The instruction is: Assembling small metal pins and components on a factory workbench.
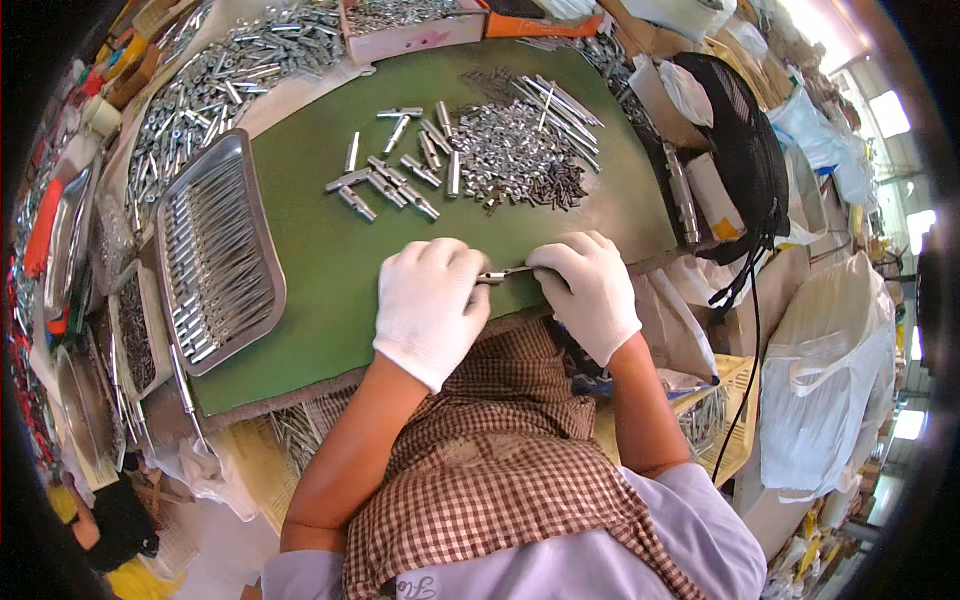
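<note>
Both of my hands wear white knit gloves and meet over the near edge of the green work mat [330, 300]. My left hand [430, 305] is closed around a short silver metal tube [492, 277], whose end sticks out past the fingers. My right hand [588, 292] pinches a thin metal rod [518, 270] that points at the tube; whether it enters the tube I cannot tell. Beyond the hands lie several loose metal tubes [400, 188], a pile of small metal pieces [510, 150] and a few long thin rods [565, 118].
At left, a metal tray [277, 290] holds rows of tubes with thin rods. A heap of tubes [240, 85] and a pink-sided box [415, 40] of parts stand behind. On the right are a black mesh bag [725, 130], a hanging black cord [757, 330] and a white plastic bag [830, 390].
</note>
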Demonstrator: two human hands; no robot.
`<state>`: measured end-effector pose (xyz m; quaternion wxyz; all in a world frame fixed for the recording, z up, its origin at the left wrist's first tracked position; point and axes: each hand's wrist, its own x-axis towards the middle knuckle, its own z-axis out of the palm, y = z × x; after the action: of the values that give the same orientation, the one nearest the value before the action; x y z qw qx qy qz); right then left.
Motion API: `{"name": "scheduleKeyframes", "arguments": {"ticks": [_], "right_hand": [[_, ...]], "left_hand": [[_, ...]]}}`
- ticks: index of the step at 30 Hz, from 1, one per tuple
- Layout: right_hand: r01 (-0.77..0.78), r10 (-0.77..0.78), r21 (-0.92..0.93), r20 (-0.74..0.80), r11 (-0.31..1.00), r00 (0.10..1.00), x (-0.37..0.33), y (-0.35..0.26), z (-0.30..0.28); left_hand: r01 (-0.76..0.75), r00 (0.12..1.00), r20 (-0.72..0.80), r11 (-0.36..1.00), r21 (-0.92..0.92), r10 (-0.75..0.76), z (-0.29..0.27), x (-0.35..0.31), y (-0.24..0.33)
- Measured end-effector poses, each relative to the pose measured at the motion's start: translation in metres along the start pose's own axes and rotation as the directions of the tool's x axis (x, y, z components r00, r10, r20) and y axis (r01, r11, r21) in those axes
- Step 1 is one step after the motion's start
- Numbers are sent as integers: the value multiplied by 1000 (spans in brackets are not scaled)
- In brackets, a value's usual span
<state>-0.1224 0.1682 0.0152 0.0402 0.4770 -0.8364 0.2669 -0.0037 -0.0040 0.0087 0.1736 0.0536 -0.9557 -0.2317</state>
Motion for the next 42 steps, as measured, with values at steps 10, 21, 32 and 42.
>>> {"name": "scheduleKeyframes", "arguments": {"ticks": [10,21,32,42], "right_hand": [[37,-36,54,-26,998,999,4,7,3],[88,-82,49,-121,995,989,13,7,3],[-216,199,-83,-178,973,964,26,64,-6],[-59,29,-161,-183,985,983,23,41,-7]], "left_hand": [[101,993,-59,994,52,-98,-1,-7,5],[101,990,-95,995,-5,-101,4,-9,3],[130,988,-74,991,-37,-133,2,-8,3],[115,989,-85,991,-65,-121,2,-8,2]]}}
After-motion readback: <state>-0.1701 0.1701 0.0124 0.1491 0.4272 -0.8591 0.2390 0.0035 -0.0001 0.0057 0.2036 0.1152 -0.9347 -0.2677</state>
